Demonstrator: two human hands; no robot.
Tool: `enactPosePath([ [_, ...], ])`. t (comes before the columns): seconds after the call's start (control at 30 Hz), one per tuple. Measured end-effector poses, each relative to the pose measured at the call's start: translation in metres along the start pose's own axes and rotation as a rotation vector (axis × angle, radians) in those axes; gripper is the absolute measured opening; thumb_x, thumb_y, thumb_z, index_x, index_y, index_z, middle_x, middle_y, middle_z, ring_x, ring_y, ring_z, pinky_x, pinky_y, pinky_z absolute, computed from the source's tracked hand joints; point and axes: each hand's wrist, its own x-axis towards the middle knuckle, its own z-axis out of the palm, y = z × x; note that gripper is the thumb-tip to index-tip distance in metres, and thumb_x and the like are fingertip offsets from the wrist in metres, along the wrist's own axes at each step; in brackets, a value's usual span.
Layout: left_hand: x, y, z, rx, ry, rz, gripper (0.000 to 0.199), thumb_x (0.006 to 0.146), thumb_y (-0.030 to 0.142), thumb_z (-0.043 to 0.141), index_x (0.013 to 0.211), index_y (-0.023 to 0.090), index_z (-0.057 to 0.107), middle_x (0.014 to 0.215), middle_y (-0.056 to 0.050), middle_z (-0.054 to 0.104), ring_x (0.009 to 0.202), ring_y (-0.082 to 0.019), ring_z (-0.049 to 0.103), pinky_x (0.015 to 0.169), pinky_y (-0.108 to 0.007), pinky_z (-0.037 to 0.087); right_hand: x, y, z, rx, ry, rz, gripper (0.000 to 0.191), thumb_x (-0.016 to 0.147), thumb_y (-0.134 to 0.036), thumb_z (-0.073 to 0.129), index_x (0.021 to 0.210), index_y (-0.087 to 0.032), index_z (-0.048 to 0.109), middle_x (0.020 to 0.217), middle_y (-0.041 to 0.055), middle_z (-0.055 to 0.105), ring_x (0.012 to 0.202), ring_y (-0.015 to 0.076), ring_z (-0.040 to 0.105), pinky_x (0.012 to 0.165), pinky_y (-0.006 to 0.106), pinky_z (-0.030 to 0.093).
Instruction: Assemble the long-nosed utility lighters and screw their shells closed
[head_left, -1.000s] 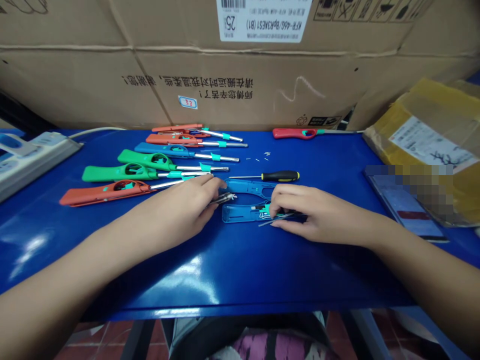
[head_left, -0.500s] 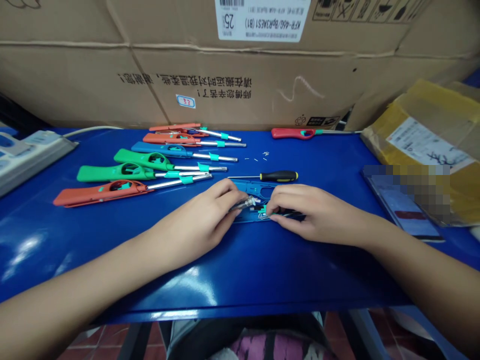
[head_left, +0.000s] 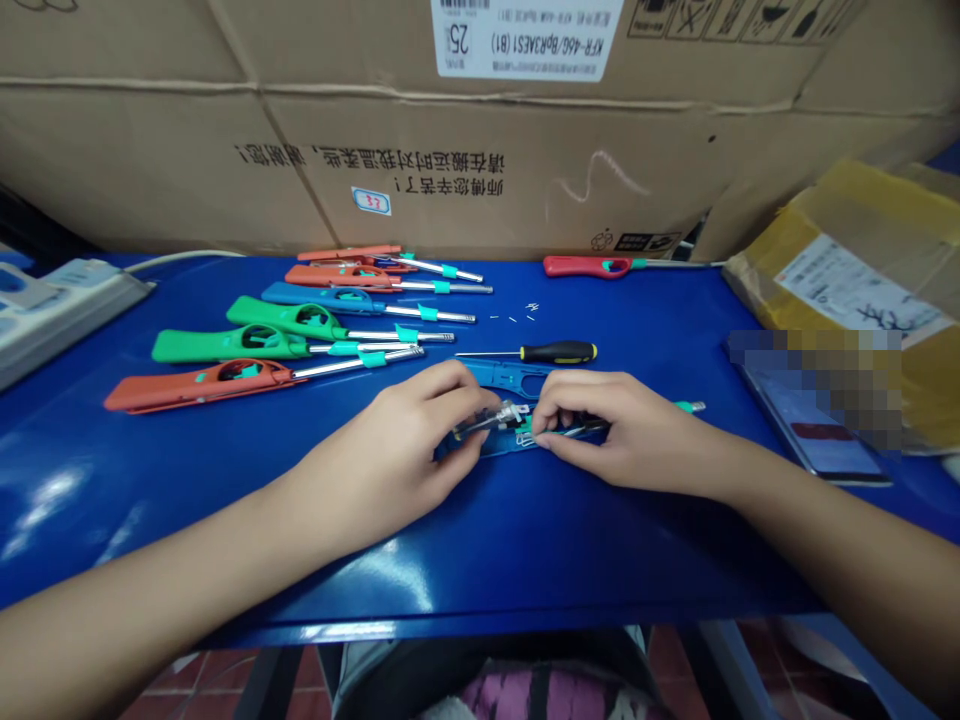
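Between the thumb and fingers of my left hand [head_left: 424, 430] is a clear lighter fuel tank [head_left: 480, 419] with a metal valve end, tilted over an open blue lighter casing. My right hand [head_left: 626, 425] is closed at the green trigger piece [head_left: 524, 424] and thin wire beside it; its fingertips hide exactly what they pinch. A blue casing half [head_left: 510, 376] lies just behind both hands. Below the tank, the other blue casing half [head_left: 501, 447] is mostly covered. A metal tip with a green piece [head_left: 686, 407] shows past my right hand.
Behind the casing lies a black and yellow screwdriver [head_left: 559, 352], with several small pins [head_left: 532, 307] farther back. Several lighters [head_left: 232, 345] lie at the left, a red lighter [head_left: 585, 267] at the back. A phone [head_left: 825, 430], yellow package [head_left: 847, 270], power strip [head_left: 67, 310] and cardboard box [head_left: 420, 130] surround them.
My left hand has turned and lifted the fuel tank slightly, so more of it shows. My right hand has shifted a little, and the metal tip beyond it has come into view.
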Motion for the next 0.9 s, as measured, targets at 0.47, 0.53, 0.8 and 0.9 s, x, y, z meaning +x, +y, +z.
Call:
enactPosePath([
  [0.47, 0.000, -0.001, -0.002, 0.022, -0.020, -0.048, 0.015, 0.091, 0.011, 0.057, 0.103, 0.016, 0.064, 0.094, -0.004, 0.066, 0.090, -0.018, 0.064, 0.079, -0.030, 0.052, -0.002, -0.004, -0.012, 0.081, 0.045, 0.138, 0.002, 0.088, -0.021, 0.065, 0.086, -0.020, 0.067, 0.077, -0.0039, 0.064, 0.064, 0.0088, 0.049, 0.059, 0.023, 0.042],
  [0.53, 0.001, -0.001, -0.002, -0.068, -0.005, -0.082, 0.011, 0.089, 0.011, 0.059, 0.098, 0.016, 0.063, 0.092, -0.002, 0.066, 0.084, -0.016, 0.063, 0.076, -0.028, 0.051, -0.002, -0.005, -0.015, 0.096, 0.048, 0.161, 0.003, 0.087, -0.022, 0.066, 0.088, -0.020, 0.068, 0.077, -0.0036, 0.065, 0.063, 0.0089, 0.051, 0.059, 0.023, 0.042],
  [0.8, 0.009, 0.004, 0.005, -0.894, -0.029, -0.367, 0.019, 0.087, 0.018, 0.069, 0.093, 0.017, 0.051, 0.082, 0.004, 0.057, 0.075, -0.009, 0.058, 0.073, -0.023, 0.051, 0.001, -0.005, -0.013, 0.108, 0.012, 0.160, 0.007, 0.088, -0.021, 0.065, 0.090, -0.019, 0.072, 0.080, -0.0018, 0.069, 0.067, 0.0099, 0.053, 0.063, 0.024, 0.044],
  [0.9, 0.010, 0.005, 0.003, -1.027, -0.061, -0.418, 0.020, 0.089, 0.018, 0.069, 0.093, 0.017, 0.049, 0.079, 0.005, 0.054, 0.072, -0.007, 0.056, 0.069, -0.021, 0.048, 0.001, -0.005, -0.013, 0.132, 0.001, 0.162, 0.008, 0.089, -0.022, 0.064, 0.087, -0.019, 0.071, 0.078, -0.0020, 0.068, 0.066, 0.0095, 0.052, 0.062, 0.023, 0.043],
])
